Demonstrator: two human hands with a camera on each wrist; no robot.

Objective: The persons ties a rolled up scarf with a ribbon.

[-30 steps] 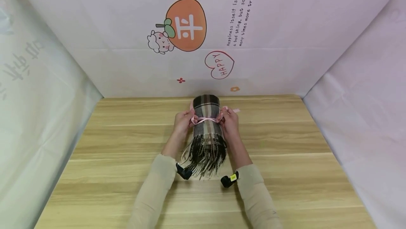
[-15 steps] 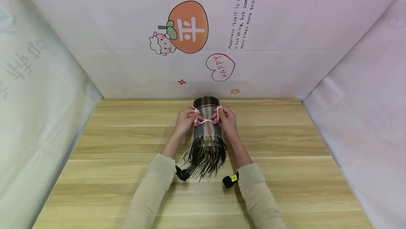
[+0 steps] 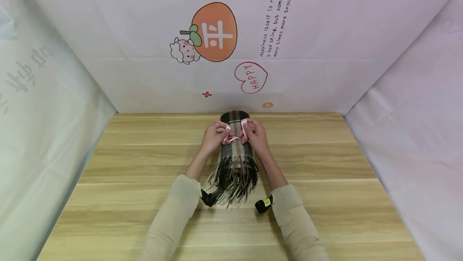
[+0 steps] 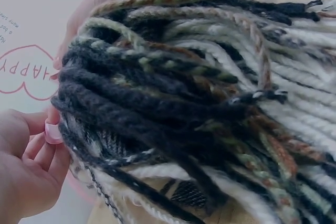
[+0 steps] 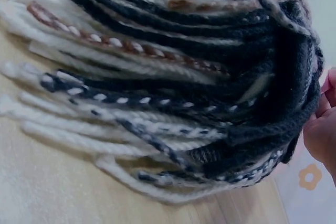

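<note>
A rolled plaid scarf (image 3: 236, 148) in black, grey, beige and brown lies lengthwise on the table, its fringe (image 3: 235, 180) spread toward the person. Round its middle runs a pink ribbon (image 3: 235, 137), crossed on top. My left hand (image 3: 213, 137) pinches one loop of it on the roll's left side; the pink band (image 4: 53, 133) shows between thumb and fingers in the left wrist view. On the right side my right hand (image 3: 256, 134) pinches another ribbon loop (image 3: 244, 124). In the right wrist view the fringe hides most of the right hand (image 5: 323, 124).
The wooden table (image 3: 144, 160) reaches back to a printed white wall (image 3: 152, 60) right behind the scarf. White side sheets (image 3: 47, 124) border it at left and right. A small black wrist camera (image 3: 263, 204) sits at each cuff.
Both hands have come closer together over the scarf, each bringing its ribbon loop inward and upright. The ribbon tail that stuck out past the right hand no longer shows. The scarf stays in place.
</note>
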